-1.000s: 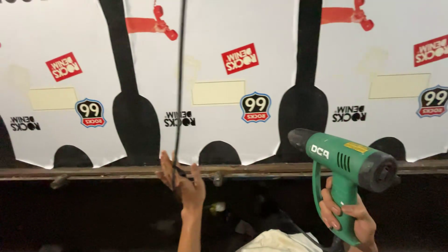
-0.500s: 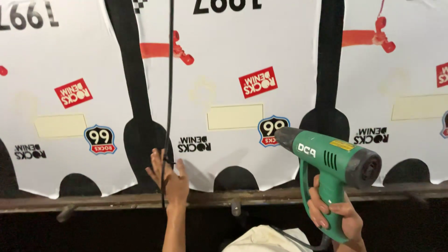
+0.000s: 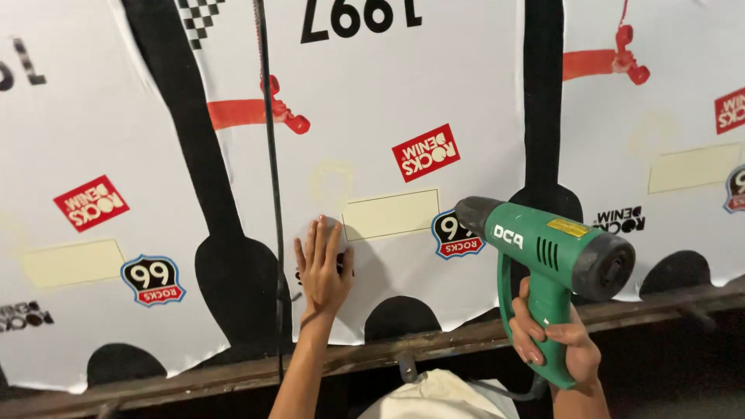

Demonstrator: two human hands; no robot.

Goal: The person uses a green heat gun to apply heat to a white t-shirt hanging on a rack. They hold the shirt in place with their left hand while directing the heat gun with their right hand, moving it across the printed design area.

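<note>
My right hand (image 3: 560, 338) grips the handle of a green heat gun (image 3: 547, 250), its dark nozzle pointing left at the white printed sheet (image 3: 372, 140) close to a small round badge print. My left hand (image 3: 322, 268) lies flat with fingers together against that sheet, just left of a pale cream rectangle (image 3: 390, 214), pressing a small pale round patch (image 3: 320, 230). A thin black cord (image 3: 271, 186) hangs straight down just left of my left hand.
The white sheet with black cut-out shapes, red marks and coloured logo prints fills the view. A rusty metal rail (image 3: 466, 335) runs along its lower edge. A pale cloth bundle (image 3: 438, 396) sits below the rail between my arms.
My left hand has risen from the rail and the cord to press flat on the sheet. The heat gun has moved up and left, its nozzle closer to the sheet. The view has shifted upward.
</note>
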